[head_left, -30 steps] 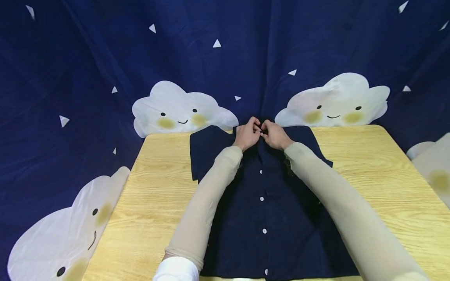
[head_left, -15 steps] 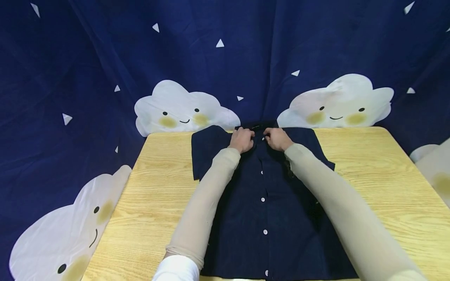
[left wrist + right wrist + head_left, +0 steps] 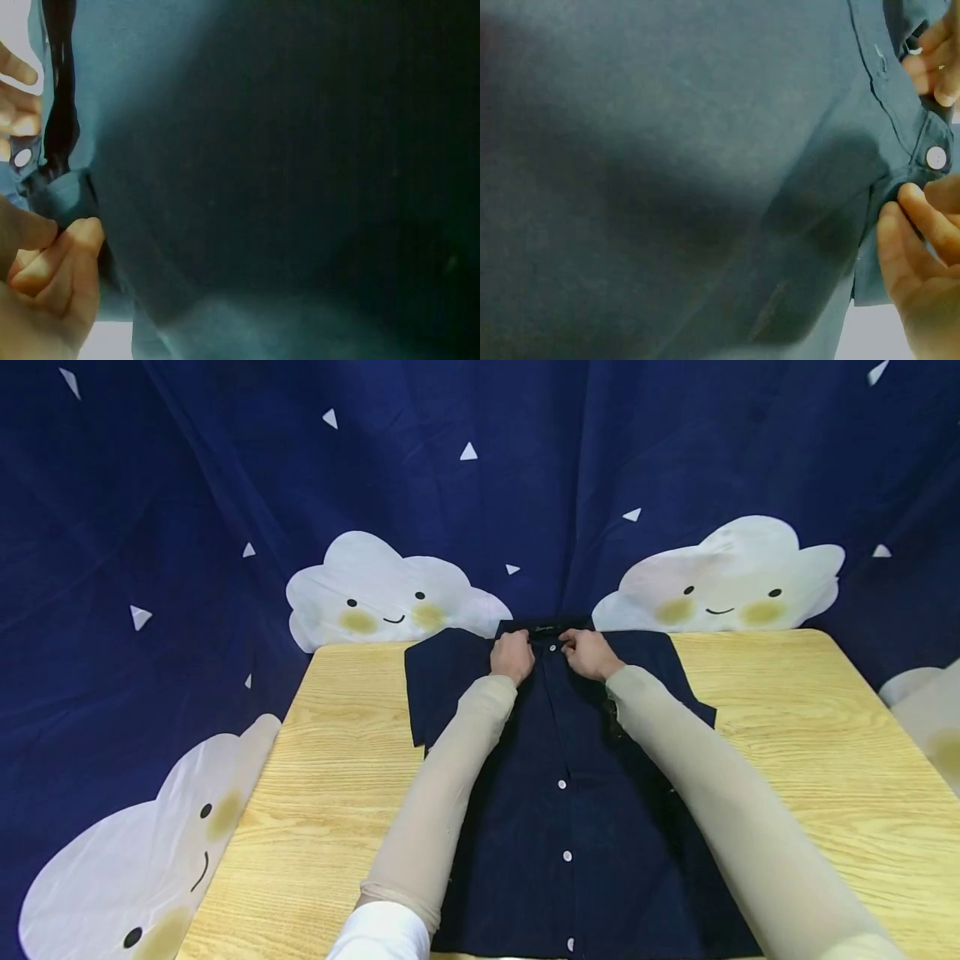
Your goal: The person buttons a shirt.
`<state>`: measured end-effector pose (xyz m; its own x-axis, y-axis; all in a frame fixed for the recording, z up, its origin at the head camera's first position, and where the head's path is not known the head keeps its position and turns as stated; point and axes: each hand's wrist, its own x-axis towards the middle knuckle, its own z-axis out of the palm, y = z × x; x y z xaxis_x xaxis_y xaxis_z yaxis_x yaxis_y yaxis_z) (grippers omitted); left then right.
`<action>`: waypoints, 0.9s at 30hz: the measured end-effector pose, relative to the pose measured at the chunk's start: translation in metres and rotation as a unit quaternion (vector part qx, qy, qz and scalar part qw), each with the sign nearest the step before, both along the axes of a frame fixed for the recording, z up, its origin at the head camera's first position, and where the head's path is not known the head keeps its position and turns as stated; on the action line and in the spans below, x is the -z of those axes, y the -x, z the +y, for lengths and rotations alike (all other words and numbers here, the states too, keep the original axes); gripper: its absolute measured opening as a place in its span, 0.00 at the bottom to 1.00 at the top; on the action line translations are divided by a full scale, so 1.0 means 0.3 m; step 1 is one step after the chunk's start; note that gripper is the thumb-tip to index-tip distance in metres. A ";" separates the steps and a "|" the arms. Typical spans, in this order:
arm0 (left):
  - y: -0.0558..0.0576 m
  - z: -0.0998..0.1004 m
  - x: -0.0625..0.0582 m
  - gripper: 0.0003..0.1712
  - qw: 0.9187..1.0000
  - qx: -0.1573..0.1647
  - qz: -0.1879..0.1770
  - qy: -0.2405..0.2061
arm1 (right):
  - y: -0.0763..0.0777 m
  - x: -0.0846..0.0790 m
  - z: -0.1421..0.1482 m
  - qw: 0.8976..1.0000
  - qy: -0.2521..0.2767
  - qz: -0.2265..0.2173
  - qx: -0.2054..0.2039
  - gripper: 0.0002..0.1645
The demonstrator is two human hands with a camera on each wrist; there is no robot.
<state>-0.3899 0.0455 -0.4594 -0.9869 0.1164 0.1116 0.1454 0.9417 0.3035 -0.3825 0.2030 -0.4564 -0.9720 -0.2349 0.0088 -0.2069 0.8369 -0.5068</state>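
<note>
Dark navy shirt (image 3: pixel 521 835), seen through my head camera: it lies front up on the wooden table (image 3: pixel 345 735), its collar (image 3: pixel 512 626) at the far edge and its hem toward the near edge. The person's left hand (image 3: pixel 512 656) is narrow, thumb and fingertips pinching cloth at the left side of the collar, as my left wrist camera confirms. The right hand (image 3: pixel 591 654), also narrow, pinches cloth at the collar's right side, just beside the white top button (image 3: pixel 553 647). Between the hands I note a dark label (image 3: pixel 545 629), its lettering too small for me to read. Three more white buttons (image 3: pixel 562 785) run down the middle toward the near hem. Beige sleeves (image 3: pixel 442 802) cover both forearms, which reach across the shirt. Beyond the table I see a blue curtain (image 3: pixel 420 460) printed with white triangles and smiling clouds (image 3: pixel 397 577).
</note>
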 end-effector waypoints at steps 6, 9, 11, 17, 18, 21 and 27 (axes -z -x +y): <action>0.001 -0.015 0.017 0.16 0.994 0.013 -0.063 -0.089 | -0.010 0.002 0.000 0.999 -0.003 -0.030 -0.027 0.26; 0.000 -0.023 0.020 0.15 0.988 0.026 -0.096 -0.115 | -0.016 0.002 0.005 0.998 -0.017 -0.032 -0.049 0.27; 0.001 -0.027 0.022 0.14 0.986 0.042 -0.116 -0.114 | -0.016 0.003 0.007 0.997 -0.030 -0.038 -0.064 0.30; -0.019 -0.020 0.023 0.24 0.985 0.081 -0.148 -0.036 | -0.031 0.009 0.003 0.993 -0.055 -0.071 -0.081 0.34; -0.027 -0.016 0.022 0.25 0.986 0.081 -0.146 -0.016 | -0.035 0.012 0.000 0.992 -0.057 -0.075 -0.082 0.33; -0.062 0.003 0.015 0.19 0.988 0.073 -0.131 0.022 | -0.053 0.019 -0.007 0.992 -0.075 -0.075 -0.073 0.30; -0.128 0.037 0.004 0.08 0.986 0.046 -0.152 -0.049 | -0.103 0.016 -0.022 0.991 -0.103 -0.083 -0.028 0.19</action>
